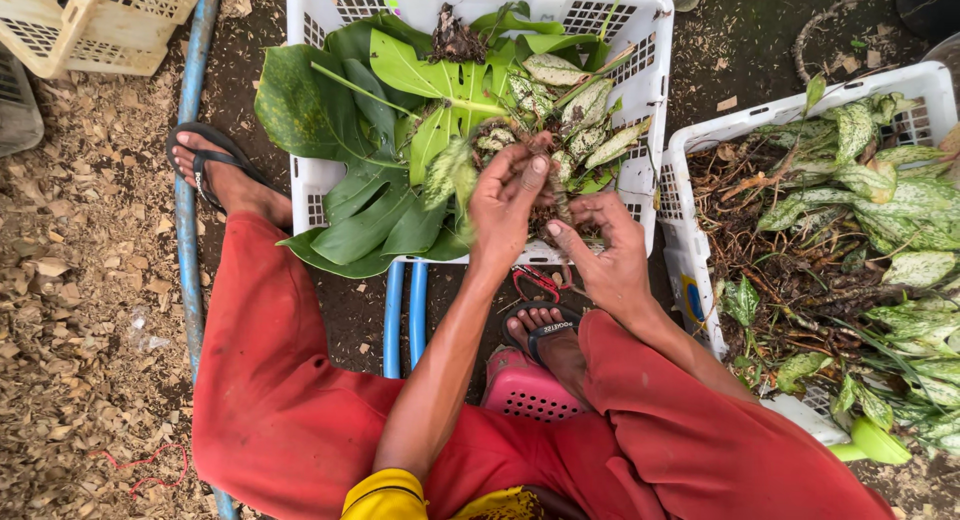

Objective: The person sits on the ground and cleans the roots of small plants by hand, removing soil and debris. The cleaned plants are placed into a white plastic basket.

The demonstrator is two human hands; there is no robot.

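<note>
Both hands meet over the near rim of the white slatted plastic crate (640,100). The left hand (508,195) is pinched around the small speckled green-and-white plant cutting (480,150), whose stem runs away from the person, leaves fanning out over the big dark-green split leaves (400,90). The right hand (605,245) sits just beside and nearer, fingers curled in at the rooty base; whether it truly grips, one cannot tell. Forearms converge from the red trousers (290,400).

Bare dark soil (745,40), dry leaf litter (80,280), daylight
</note>
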